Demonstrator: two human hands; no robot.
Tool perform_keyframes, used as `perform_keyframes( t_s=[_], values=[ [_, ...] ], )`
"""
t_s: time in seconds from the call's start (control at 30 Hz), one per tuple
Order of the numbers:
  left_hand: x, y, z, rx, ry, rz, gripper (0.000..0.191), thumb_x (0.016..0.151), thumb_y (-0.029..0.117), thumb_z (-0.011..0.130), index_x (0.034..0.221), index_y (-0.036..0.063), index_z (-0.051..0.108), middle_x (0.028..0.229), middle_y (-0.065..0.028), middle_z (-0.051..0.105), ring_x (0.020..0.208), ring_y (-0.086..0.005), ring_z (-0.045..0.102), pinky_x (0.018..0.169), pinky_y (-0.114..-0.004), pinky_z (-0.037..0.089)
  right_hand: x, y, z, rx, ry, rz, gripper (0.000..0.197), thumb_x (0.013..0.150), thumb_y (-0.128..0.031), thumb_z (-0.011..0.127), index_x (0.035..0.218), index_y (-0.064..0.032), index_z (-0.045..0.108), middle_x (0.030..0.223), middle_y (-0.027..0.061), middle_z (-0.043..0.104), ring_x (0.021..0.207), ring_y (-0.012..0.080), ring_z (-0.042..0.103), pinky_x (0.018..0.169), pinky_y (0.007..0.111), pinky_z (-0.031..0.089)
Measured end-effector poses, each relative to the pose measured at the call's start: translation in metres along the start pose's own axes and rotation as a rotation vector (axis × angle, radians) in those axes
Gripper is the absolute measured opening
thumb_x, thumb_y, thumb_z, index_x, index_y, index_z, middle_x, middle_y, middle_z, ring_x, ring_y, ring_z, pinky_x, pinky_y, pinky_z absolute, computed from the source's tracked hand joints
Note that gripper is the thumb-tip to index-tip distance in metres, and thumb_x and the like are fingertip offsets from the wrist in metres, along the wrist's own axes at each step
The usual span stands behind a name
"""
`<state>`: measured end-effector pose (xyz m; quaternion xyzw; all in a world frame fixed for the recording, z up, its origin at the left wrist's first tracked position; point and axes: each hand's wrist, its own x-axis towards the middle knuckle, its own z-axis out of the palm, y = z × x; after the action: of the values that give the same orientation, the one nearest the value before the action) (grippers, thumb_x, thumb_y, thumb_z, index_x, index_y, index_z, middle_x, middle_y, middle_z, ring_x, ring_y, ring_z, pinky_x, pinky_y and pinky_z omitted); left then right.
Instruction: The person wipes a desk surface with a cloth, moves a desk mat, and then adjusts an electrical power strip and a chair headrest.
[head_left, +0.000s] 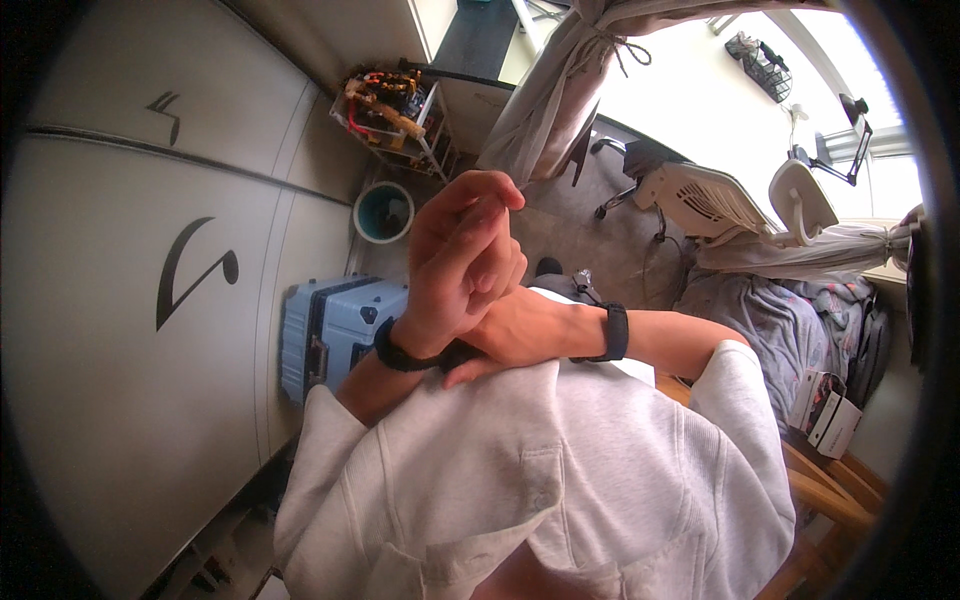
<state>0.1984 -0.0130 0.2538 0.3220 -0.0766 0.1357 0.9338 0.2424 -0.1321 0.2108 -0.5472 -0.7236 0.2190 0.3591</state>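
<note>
My left hand (465, 259) is raised in front of my chest, with its fingers curled in and the index finger bent at the top. Nothing shows in it. A black band (390, 349) circles the left wrist. Behind that wrist lies my right hand (517, 328), reaching across from the right. Its thumb points left, close against the white shirt (622, 450). The left hand and wrist cover the other right fingers, so their grip is hidden. A dark watch or strap (616, 331) sits on the right wrist.
A blue suitcase (349, 315) and a round bin (384, 214) stand left, beside the white cabinet doors (150, 300). Farther off are a cluttered rack cart (390, 112), a tied curtain (544, 105) and a pale office chair (701, 199). A grey blanket (757, 315) and boxes (832, 427) lie right.
</note>
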Motion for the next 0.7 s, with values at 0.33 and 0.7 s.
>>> perform_keyframes(
  t_s=[0.33,0.7],
  values=[
    [-0.017,0.011,0.026,0.432,-0.186,0.232,0.023,0.093,0.027,0.061,0.096,0.0057,0.053,0.057,0.0023,0.053,0.041,-0.0084,0.044,0.041,-0.023,0.035,0.002,-0.003,0.007,0.203,0.184,-0.102,0.050,0.085,-0.050,0.059,0.092,-0.0013,0.060,0.090,0.0172,0.061,0.085,0.0342,0.060,0.073,0.041,0.050],
    [-0.030,0.022,0.101,0.659,-0.108,0.656,0.017,0.088,0.014,0.061,0.100,0.0252,0.058,0.066,0.0036,0.058,0.045,-0.0108,0.049,0.049,-0.024,0.040,0.014,-0.024,-0.011,-0.061,0.053,-0.200,0.029,0.081,-0.030,0.060,0.083,-0.0044,0.048,0.072,0.0069,0.053,0.057,0.0226,0.057,0.049,0.034,0.046]
  ],
)
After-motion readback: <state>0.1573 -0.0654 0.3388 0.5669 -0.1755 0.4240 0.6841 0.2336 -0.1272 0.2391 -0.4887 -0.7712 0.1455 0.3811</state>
